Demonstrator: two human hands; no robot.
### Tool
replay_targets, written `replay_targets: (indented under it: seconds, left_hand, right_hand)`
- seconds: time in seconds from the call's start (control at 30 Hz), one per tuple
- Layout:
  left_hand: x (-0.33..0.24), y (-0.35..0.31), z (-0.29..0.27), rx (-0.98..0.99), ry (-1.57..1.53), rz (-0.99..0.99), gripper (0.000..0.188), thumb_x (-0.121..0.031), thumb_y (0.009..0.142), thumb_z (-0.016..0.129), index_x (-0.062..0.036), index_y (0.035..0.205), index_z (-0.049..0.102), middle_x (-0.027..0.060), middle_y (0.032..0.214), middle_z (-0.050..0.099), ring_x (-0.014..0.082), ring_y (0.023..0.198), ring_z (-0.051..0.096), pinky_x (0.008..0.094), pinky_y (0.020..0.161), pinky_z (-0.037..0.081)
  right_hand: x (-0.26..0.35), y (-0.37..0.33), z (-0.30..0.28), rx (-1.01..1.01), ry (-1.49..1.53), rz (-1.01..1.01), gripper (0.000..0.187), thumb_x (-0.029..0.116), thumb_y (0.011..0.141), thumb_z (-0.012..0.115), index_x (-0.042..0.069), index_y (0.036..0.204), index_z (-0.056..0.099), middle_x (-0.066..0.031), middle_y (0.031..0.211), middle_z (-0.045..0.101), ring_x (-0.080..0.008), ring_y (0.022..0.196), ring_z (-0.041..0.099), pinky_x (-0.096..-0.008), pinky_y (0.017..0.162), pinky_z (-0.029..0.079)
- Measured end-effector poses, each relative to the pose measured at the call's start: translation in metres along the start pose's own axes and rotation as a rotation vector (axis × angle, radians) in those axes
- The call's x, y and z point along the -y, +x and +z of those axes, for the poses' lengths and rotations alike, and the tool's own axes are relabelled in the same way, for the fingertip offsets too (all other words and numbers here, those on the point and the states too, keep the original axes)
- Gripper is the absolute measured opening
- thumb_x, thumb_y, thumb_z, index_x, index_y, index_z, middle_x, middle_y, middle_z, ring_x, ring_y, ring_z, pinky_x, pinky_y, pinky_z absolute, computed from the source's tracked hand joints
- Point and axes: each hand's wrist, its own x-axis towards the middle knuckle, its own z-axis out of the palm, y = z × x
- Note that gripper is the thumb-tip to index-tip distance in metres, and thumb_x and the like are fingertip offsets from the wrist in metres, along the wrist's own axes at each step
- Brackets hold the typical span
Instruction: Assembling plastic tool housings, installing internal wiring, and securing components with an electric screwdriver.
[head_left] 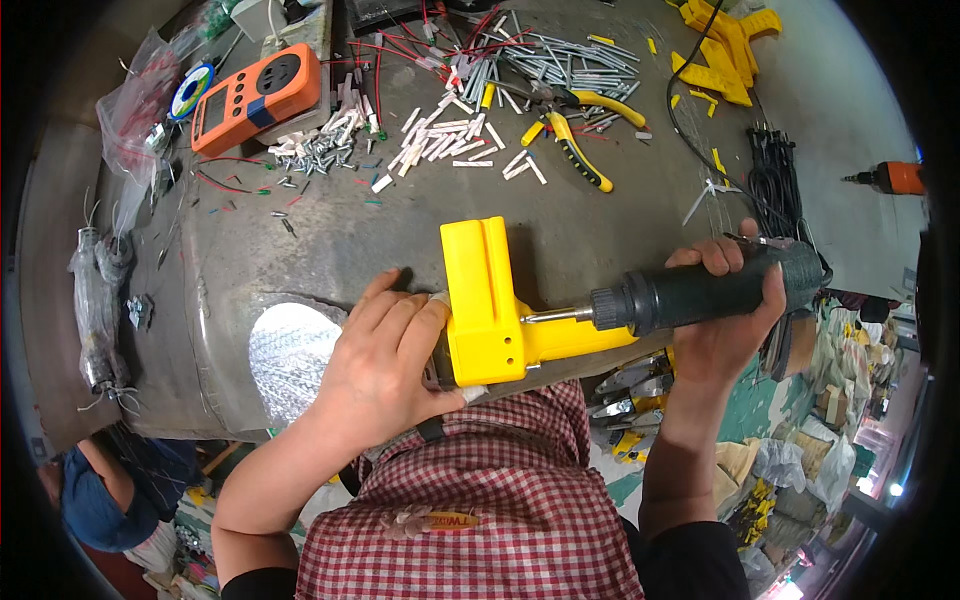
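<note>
A yellow plastic housing point(478, 300) with a ribbed block and a handle-like arm lies at the table's front edge. My left hand point(380, 365) is closed on the block's left side, thumb at the near corner, with white wrapping on some fingertips. In my right hand point(735, 310) is a dark electric screwdriver point(655, 298), held level with the fingers wrapped round its body. Its metal bit points left, and the tip meets the right face of the block. Whether a screw sits at the tip is too small to tell.
Beyond the housing lie yellow-handled pliers point(580, 140), long screws point(575, 62), white sleeves point(445, 140) and an orange meter point(257, 98). Yellow housings point(725, 50) and black cables point(775, 180) are at the right. A silvery round pad point(292, 360) lies left. Another person point(110, 495) is at lower left.
</note>
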Motion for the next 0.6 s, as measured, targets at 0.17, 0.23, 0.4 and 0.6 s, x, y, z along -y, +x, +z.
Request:
replay_targets:
  seconds: [0.17,0.23,0.4,0.6]
  left_hand:
    - [0.001,-0.003,0.001,0.005,0.007,-0.008,0.072,-0.025,0.046,0.086,0.0062,0.103,0.055,0.0191,0.094,0.06,0.0344,0.091,0.058,0.0532,0.097,0.042]
    - [0.002,-0.004,0.002,0.005,0.019,-0.011,0.072,-0.025,0.046,0.086,0.0061,0.103,0.055,0.0193,0.094,0.06,0.0345,0.092,0.058,0.0532,0.097,0.041]
    - [0.005,-0.002,0.004,-0.005,0.034,0.023,0.069,-0.035,0.052,0.084,0.0063,0.101,0.058,0.0208,0.093,0.06,0.0367,0.092,0.059,0.0535,0.098,0.041]
    - [0.006,-0.004,0.002,-0.026,0.009,-0.002,0.07,-0.036,0.052,0.085,0.0064,0.1,0.058,0.0196,0.093,0.061,0.0349,0.093,0.059,0.0535,0.099,0.041]
  right_hand:
    - [-0.004,-0.001,0.002,-0.033,-0.02,-0.001,0.037,0.033,0.09,0.052,0.009,0.118,0.048,-0.0021,0.082,0.047,-0.0161,0.082,0.049,-0.0393,0.089,0.04]
    - [-0.007,0.004,0.001,-0.034,-0.007,0.01,0.036,0.033,0.09,0.052,0.009,0.116,0.049,-0.0018,0.082,0.047,-0.0158,0.081,0.049,-0.0391,0.088,0.04]
    - [-0.016,0.008,-0.012,-0.033,0.101,0.068,0.033,0.034,0.089,0.053,0.01,0.112,0.05,-0.0009,0.082,0.046,-0.0144,0.081,0.049,-0.0381,0.087,0.04]
    - [-0.022,0.011,-0.008,-0.051,0.089,0.047,0.034,0.035,0.088,0.053,0.011,0.112,0.05,0.001,0.082,0.045,-0.0127,0.08,0.047,-0.0365,0.086,0.04]
